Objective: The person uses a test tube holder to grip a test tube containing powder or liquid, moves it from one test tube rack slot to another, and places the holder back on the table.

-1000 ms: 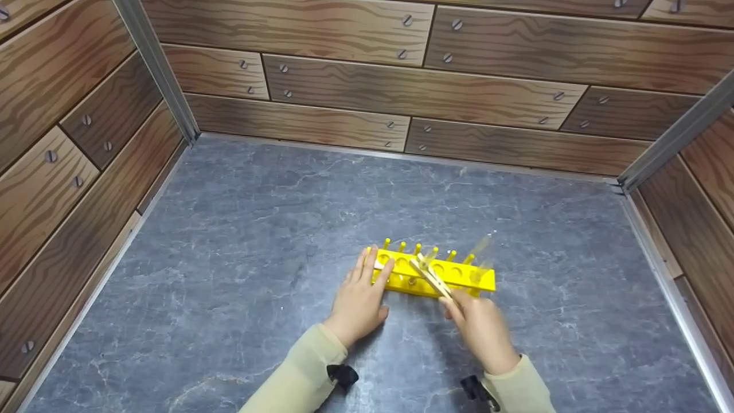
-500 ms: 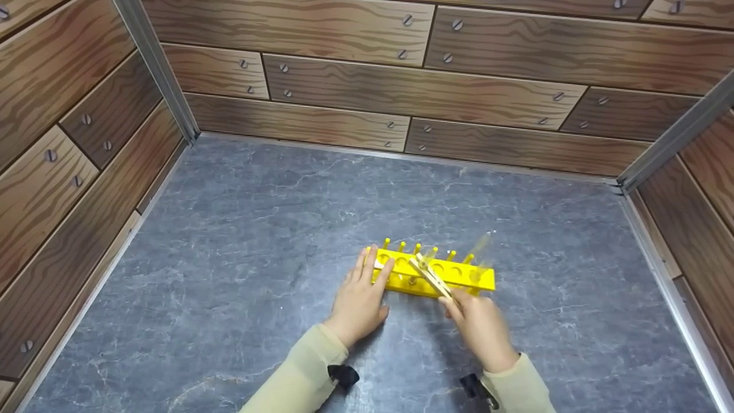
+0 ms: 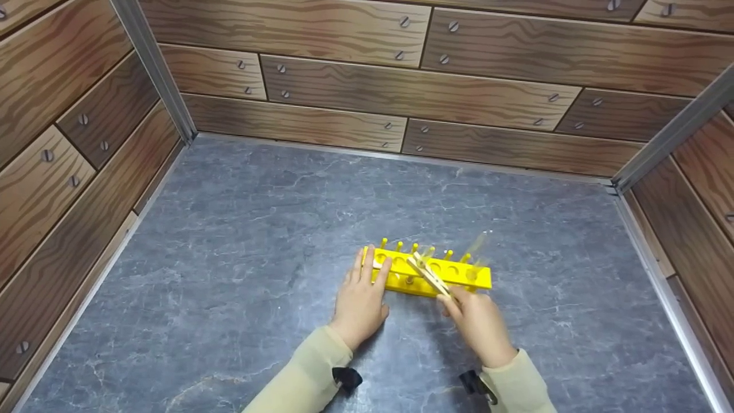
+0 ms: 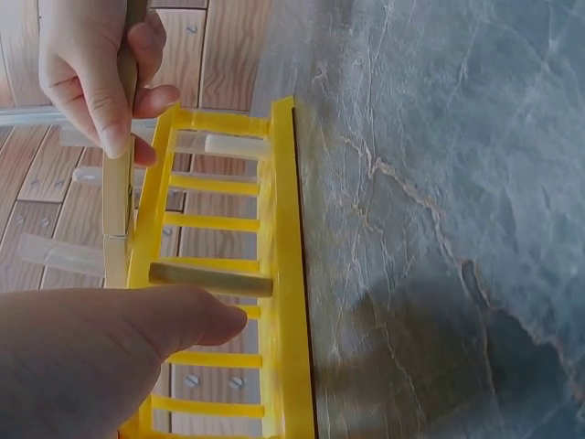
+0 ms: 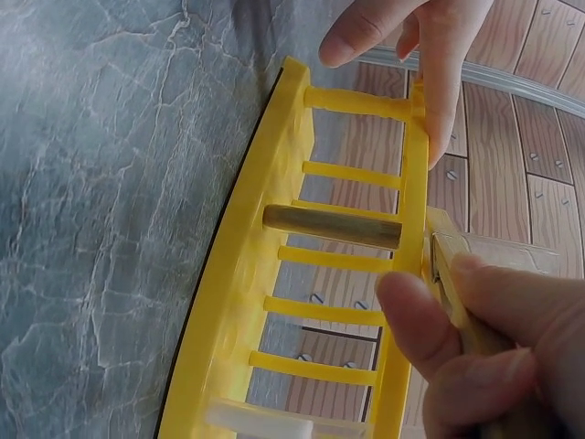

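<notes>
A yellow test tube rack point(image 3: 483, 278) with a row of pegs along its back stands on the marbled surface. My left hand point(image 3: 360, 301) rests on its left end, fingers straight over the top. My right hand point(image 3: 481, 324) grips a wooden test tube holder point(image 3: 434, 280), whose jaws lie at a tube near the rack's middle. Brownish contents show in the lower part of that test tube point(image 4: 210, 279), which sits in the rack; its clear upper part point(image 5: 512, 251) sticks out beyond the holder. A second test tube point(image 3: 480, 246), with white contents low down, stands in the right end hole.
Wood-pattern walls point(image 3: 338, 74) enclose the grey marbled tabletop point(image 3: 275, 212) at the back and both sides. Metal strips point(image 3: 157, 71) run along the corners. Black wrist straps point(image 3: 347, 377) show at both sleeves.
The head view has shifted slightly. Both hands, the wooden holder and the rack keep the same places relative to each other.
</notes>
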`<state>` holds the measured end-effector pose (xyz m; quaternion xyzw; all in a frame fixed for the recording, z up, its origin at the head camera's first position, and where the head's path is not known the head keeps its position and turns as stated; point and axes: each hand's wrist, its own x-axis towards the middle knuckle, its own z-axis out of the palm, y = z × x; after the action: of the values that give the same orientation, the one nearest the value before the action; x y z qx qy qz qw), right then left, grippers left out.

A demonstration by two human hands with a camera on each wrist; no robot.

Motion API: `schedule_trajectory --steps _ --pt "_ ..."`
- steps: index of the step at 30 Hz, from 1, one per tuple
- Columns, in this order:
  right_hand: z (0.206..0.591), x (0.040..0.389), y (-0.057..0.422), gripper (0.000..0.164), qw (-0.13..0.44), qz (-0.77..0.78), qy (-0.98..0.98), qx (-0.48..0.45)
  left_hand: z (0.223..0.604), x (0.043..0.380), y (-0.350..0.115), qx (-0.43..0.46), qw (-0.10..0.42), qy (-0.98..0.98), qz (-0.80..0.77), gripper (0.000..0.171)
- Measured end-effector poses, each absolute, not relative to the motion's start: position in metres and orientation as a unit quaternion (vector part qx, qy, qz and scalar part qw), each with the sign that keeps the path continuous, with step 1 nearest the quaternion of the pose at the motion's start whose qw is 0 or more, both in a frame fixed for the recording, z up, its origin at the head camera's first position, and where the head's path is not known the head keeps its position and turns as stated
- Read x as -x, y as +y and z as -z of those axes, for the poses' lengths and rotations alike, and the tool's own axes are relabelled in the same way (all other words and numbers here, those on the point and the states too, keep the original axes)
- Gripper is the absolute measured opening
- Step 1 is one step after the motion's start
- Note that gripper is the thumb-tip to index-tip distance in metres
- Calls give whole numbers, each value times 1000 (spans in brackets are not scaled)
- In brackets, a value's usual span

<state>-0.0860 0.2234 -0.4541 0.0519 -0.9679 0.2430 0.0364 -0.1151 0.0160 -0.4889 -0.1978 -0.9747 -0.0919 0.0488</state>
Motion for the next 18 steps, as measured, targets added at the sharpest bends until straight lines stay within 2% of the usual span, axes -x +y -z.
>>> schedule_trajectory --steps 10,18 --pt "452 88 222 21 26 -237 -970 -52 488 113 17 190 45 -977 86 85" --pt "452 87 223 17 23 -241 -969 -50 487 119 8 230 37 -967 103 89"
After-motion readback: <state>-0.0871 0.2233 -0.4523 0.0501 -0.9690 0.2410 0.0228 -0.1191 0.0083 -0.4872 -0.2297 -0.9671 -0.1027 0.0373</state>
